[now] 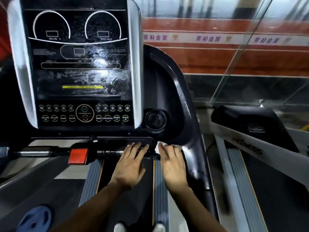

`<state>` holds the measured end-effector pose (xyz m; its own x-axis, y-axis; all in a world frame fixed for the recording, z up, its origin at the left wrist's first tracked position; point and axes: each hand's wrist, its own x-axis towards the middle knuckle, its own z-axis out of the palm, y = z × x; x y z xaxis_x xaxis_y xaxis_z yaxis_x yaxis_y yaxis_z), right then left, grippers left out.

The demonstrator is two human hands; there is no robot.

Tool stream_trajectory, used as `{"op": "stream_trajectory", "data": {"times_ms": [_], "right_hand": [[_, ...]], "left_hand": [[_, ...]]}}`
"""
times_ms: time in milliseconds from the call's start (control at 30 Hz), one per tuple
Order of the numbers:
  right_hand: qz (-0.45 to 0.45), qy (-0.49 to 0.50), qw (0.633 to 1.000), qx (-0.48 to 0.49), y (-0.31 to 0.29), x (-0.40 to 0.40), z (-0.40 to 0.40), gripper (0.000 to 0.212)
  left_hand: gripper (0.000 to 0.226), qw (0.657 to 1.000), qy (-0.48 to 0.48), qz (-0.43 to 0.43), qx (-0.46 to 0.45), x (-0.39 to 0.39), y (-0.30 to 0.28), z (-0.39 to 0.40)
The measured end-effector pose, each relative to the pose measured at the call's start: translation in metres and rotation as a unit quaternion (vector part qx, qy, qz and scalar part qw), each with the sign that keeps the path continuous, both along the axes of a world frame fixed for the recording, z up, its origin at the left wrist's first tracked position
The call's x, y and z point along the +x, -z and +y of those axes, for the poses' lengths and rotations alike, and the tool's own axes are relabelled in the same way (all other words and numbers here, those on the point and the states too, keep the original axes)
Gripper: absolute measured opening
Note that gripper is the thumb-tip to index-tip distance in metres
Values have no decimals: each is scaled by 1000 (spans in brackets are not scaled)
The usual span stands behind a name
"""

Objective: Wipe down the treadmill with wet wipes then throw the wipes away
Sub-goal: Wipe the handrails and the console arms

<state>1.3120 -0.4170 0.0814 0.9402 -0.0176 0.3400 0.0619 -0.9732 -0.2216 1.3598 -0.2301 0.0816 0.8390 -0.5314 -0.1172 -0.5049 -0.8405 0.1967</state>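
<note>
The treadmill console [80, 67] fills the upper left, its black panel streaked with wet smears. Below it runs the chrome handlebar [35, 152] with a red safety clip [78, 155]. My left hand [130, 166] lies flat, palm down, on the handlebar's right part, fingers spread and holding nothing. My right hand [172, 164] presses a white wet wipe [158, 146] against the lower edge of the black right side arm [182, 101]. Only a small part of the wipe shows past my fingertips.
A round cup holder [155, 119] sits right of the button panel. The belt [130, 198] runs below my arms. A second treadmill [250, 148] stands to the right, glass panels behind it. A blue weight plate [35, 218] lies at the lower left.
</note>
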Motion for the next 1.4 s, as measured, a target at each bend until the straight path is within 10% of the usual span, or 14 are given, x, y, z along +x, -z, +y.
{"op": "stream_trajectory", "data": {"times_ms": [567,900,1100,1400], "right_hand": [[-20,-57,998,28,-53,82,-44,39],[41,-129,960,-244,-112,262,-42,29],[-5,-82,976,-200,-100,285,-35,28],[163,-127,962,-177,-75,256,-29,21]], "left_hand": [[84,997,-58,8,43,-5,-11,-17],[61,999,-25,-23,-18,16,-28,-12],[70,998,-35,-44,-5,36,-39,-6],[89,992,-8,-123,-9,42,-45,-19]]}}
